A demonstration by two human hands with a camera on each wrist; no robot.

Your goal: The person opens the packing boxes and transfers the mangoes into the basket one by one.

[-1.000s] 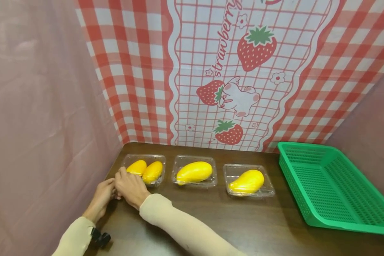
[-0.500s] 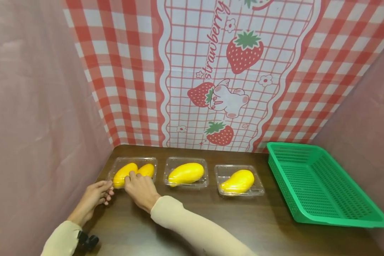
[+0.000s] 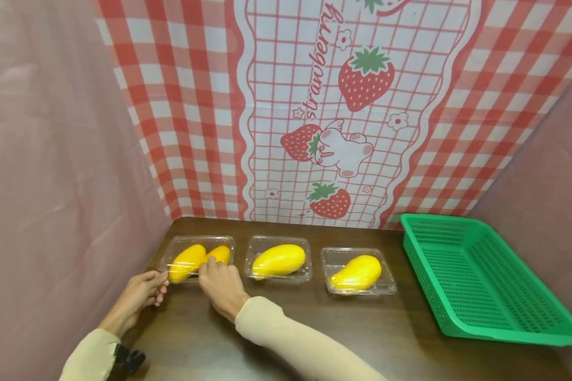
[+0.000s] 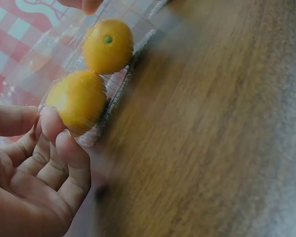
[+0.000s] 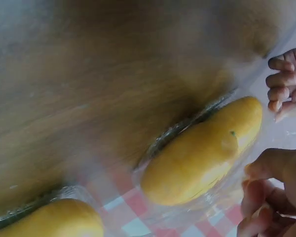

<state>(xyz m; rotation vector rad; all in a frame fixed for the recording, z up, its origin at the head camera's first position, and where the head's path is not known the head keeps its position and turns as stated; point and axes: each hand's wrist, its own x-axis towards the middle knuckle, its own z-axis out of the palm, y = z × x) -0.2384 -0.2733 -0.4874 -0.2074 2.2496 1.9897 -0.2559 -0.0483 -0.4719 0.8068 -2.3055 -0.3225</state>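
Note:
A clear plastic tray [image 3: 200, 237] at the left of the table bears two yellow mangoes, a left mango [image 3: 187, 263] and a right mango [image 3: 219, 254]. Clear wrinkled film [image 4: 99, 84] stretches over them in the left wrist view. At the tray's front left corner my left hand [image 3: 135, 297] pinches the film's edge between thumb and fingertips, the other fingers curled. My right hand [image 3: 224, 286] is at the tray's front right, overlapping the right mango. Its thumb and fingertips come together at the film in the right wrist view; what lies between them is mostly hidden.
A second clear tray [image 3: 306, 241] with one mango [image 3: 278, 260] stands to the right. Beyond it is a third clear tray [image 3: 388, 286] with another mango [image 3: 356, 273]. A green basket [image 3: 450, 323] occupies the right side. Checked cloth [image 3: 205, 132] hangs behind the brown table [image 3: 267, 328].
My right hand has moved right along the tray's front, away from my left hand, uncovering the left mango. The left hand stays at the corner. The head view has shifted a little.

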